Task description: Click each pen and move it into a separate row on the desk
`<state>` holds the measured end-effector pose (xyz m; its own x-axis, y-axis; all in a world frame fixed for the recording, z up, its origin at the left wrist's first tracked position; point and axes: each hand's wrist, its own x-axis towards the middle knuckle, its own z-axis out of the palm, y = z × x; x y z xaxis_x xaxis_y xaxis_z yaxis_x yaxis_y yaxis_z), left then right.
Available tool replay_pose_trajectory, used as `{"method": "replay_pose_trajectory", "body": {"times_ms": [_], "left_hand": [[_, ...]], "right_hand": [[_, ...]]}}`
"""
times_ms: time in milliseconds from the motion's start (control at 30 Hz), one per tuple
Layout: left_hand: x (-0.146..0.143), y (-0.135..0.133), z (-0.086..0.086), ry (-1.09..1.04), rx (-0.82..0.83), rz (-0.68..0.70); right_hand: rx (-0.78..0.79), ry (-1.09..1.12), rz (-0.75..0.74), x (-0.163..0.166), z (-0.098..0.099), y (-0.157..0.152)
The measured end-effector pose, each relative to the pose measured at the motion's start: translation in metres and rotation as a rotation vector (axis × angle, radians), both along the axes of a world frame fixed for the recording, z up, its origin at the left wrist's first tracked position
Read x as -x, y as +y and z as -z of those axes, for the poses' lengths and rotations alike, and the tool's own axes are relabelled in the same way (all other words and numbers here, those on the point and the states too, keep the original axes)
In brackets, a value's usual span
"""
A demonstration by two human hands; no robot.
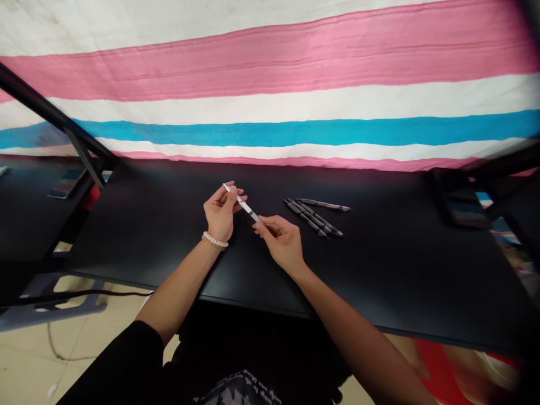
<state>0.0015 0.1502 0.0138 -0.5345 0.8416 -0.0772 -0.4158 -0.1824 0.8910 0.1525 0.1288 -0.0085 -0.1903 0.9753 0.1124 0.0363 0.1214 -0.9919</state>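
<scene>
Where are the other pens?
In the head view, the other pens lie on the black desk, just to the right of the right hand.

A slim white pen (243, 205) slants diagonally, held between the left hand (220, 212) and right hand (280, 241).

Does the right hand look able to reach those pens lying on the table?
Probably yes: the right hand sits close to the pens, nothing between them, though its fingers hold another pen.

Head-worn camera, above the near edge of the black desk (371, 270), faces forward and down. Sits close over the left hand (218, 214) and right hand (280, 242); view reaches the striped cloth (270, 73) beyond the desk.
</scene>
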Motion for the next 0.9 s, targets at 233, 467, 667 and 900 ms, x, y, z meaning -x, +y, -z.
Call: {"method": "replay_pose_trajectory", "body": {"times_ms": [233,467,667,900], "left_hand": [[0.016,0.006,-0.001,-0.12,0.017,-0.118],[0.0,-0.001,0.001,-0.049,0.057,0.149],[-0.002,-0.002,0.0,-0.071,0.048,0.16],[0.0,-0.002,0.001,-0.072,0.029,0.101]], "right_hand": [[-0.18,-0.181,0.107,-0.004,0.001,0.0],[-0.18,-0.243,0.092,-0.005,-0.002,-0.003],[0.081,-0.009,-0.037,-0.001,0.0,-0.003],[-0.087,-0.102,0.015,0.0,0.003,0.002]]}}
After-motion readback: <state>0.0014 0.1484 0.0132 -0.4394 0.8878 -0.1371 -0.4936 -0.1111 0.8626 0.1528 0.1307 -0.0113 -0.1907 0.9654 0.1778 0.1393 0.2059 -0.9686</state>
